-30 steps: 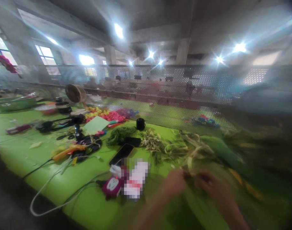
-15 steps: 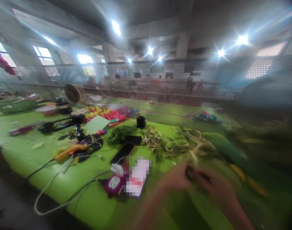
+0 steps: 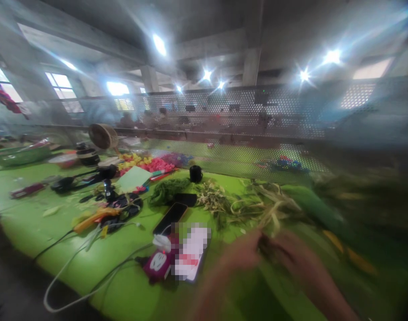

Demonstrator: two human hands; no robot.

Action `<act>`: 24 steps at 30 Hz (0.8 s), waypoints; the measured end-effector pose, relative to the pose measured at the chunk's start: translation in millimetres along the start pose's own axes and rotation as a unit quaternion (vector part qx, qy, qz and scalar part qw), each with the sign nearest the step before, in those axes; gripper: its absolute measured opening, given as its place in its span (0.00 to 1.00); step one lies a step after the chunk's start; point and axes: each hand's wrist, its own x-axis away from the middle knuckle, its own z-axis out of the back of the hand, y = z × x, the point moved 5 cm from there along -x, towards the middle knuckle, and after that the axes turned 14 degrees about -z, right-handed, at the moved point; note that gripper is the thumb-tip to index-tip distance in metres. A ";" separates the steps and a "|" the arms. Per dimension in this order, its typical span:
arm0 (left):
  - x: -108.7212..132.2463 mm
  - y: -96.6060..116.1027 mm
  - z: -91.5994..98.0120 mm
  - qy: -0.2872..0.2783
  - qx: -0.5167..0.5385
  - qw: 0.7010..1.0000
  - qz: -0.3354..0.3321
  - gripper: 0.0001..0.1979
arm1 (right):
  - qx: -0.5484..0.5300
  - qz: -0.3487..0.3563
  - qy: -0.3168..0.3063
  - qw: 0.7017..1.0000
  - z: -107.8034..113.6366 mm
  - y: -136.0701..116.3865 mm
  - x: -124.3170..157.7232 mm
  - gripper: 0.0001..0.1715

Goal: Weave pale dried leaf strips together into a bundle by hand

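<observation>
Fingers of the left hand and right hand close from both sides on a small dark stem. It is held low in the picture, just above the near part of the green table. Its long axis seems to run across, from the left hand to the right and dipping a little to the right. Blur hides which end is which. Just left of the hands lie a phone and a magenta charger, touching, with a white cable looping towards the table's near edge. A darker phone lies beyond them. Further on, a heap of dry leaves spreads across the table, with a black cup behind it. A perforated metal screen runs along the table's far side. Above it are a concrete ceiling with bright lamps, and windows at the far left.
</observation>
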 end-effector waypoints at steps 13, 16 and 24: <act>-5.5 -5.0 -18.4 -0.007 0.087 0.996 -0.020 0.16 | 0.017 0.062 0.028 0.998 -8.9 -5.0 4.9 0.13; -5.8 -9.2 -21.1 0.021 0.160 0.987 0.001 0.14 | -0.016 0.029 0.067 0.997 0.4 -5.6 4.8 0.11; -10.2 -6.1 -26.7 0.080 0.314 0.946 0.014 0.15 | -0.069 0.000 0.057 0.996 -3.7 -2.2 4.1 0.14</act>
